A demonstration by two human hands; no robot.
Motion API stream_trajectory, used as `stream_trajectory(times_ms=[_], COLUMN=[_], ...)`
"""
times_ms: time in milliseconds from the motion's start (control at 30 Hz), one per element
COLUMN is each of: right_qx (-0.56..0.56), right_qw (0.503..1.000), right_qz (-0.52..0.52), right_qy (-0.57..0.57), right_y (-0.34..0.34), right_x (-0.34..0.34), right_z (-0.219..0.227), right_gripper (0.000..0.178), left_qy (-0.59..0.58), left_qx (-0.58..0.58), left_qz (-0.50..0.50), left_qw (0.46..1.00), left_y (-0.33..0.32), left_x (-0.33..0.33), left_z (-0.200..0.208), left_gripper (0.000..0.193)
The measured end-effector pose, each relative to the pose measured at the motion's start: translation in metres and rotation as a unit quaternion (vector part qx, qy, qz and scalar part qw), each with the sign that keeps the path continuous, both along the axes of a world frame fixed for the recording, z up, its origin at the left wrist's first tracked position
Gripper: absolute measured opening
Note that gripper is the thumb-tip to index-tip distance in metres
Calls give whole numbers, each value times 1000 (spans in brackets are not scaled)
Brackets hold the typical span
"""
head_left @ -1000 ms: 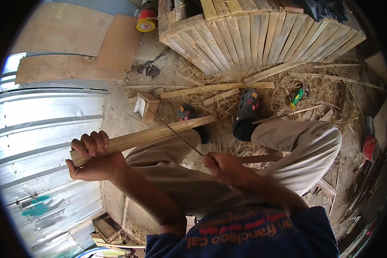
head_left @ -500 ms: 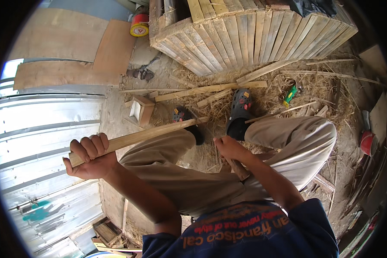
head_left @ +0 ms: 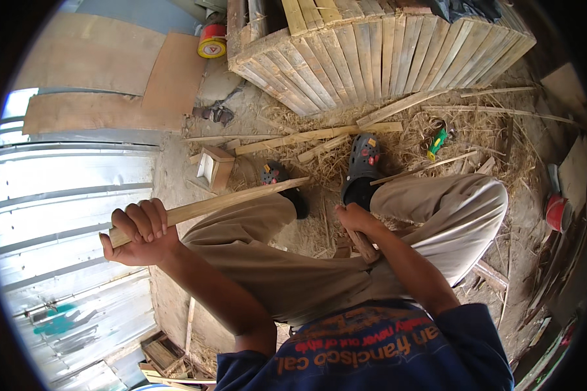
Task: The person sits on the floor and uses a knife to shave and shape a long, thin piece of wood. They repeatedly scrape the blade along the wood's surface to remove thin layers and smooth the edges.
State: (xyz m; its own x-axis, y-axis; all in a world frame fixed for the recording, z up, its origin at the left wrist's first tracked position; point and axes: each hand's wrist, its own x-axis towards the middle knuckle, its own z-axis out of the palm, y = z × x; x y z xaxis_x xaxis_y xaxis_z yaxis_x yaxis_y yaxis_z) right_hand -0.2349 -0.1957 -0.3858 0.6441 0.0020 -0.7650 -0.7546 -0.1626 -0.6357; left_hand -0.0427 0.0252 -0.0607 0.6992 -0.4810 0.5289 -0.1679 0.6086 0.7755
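Note:
My left hand (head_left: 142,229) is closed around one end of a long pale wooden slat (head_left: 231,199). The slat slants up to the right, passing over my left knee, and its far tip lies above my left clog (head_left: 275,173). Between my knees, my right hand (head_left: 357,219) grips a tool by its brown wooden handle (head_left: 364,247). The butt of that handle points back toward my lap. Whatever is at the tool's other end is hidden by the hand, so its kind does not show.
Wood shavings (head_left: 411,143) and loose slats (head_left: 319,133) litter the dirt floor around my feet. Ahead stands a slatted wooden structure (head_left: 372,65). A small wooden box (head_left: 216,168) sits at the left, a green-and-yellow object (head_left: 438,143) at the right. Corrugated metal (head_left: 72,215) walls the left side.
My left hand has shifted slightly right, and the slat has turned a little, its edge now more toward me. My right hand has moved slightly right with the wooden-handled tool.

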Motion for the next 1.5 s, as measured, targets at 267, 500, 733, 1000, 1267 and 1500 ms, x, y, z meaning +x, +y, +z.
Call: stream_trajectory(times_ms=[267,500,733,1000,1267,1500], right_qx=[18,64,108,-19,-20,-18], right_qw=[999,995,991,994,997,985], right_qz=[-22,13,22,19,60,21], right_qy=[24,-81,-77,-107,-38,-169], right_y=[1,7,-1,6,-5,21], right_x=[1,-3,-8,-14,-14,-5], right_z=[15,45,18,-7,-26,55], right_gripper=[56,52,59,59,56,56], left_qy=[70,121,146,129,103,95], left_qx=[-18,8,-2,5,4,-30], left_qz=[177,457,518,503,426,571], left_qw=[981,881,843,855,899,815], left_y=[-20,-27,-21,-14,-18,-30], left_x=[-15,-17,-7,0,-4,0], left_z=[7,11,9,6,7,-6], left_gripper=[41,37,36,37,37,60])
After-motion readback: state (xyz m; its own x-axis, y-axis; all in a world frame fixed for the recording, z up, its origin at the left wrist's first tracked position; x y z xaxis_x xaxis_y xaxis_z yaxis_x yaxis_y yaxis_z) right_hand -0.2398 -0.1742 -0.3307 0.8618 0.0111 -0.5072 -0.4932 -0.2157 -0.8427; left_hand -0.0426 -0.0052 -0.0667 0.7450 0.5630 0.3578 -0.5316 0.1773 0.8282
